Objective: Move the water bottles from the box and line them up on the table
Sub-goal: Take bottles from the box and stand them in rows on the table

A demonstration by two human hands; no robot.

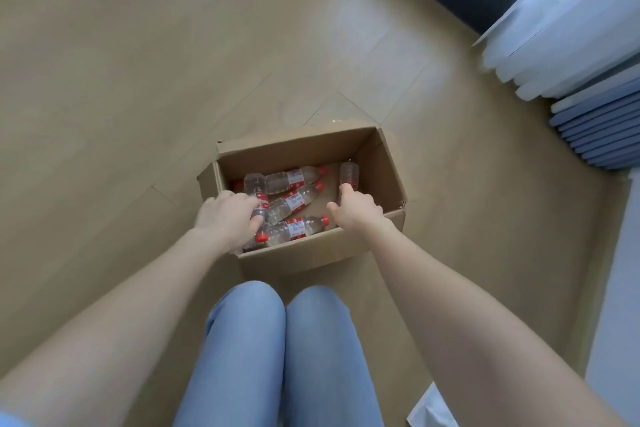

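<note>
An open cardboard box (pixel 384 163) stands on the floor in front of my knees. Several small clear water bottles with red caps and red labels lie inside it, among them one at the back (pixel 294 178) and one near the front wall (pixel 298 227). My left hand (pixel 228 215) reaches into the box's left side and its fingers curl round a bottle (pixel 256 189) that points up and away. My right hand (pixel 356 206) is on the right side and grips the lower end of another bottle (pixel 349 173) standing near the right wall.
The box sits on a light wood floor (pixel 138 80). White curtains (pixel 568 28) and a stack of blue-grey panels (pixel 602 128) are at the right. A white surface edge (pixel 620 288) runs down the far right. My knees in blue trousers (pixel 284 340) are just behind the box.
</note>
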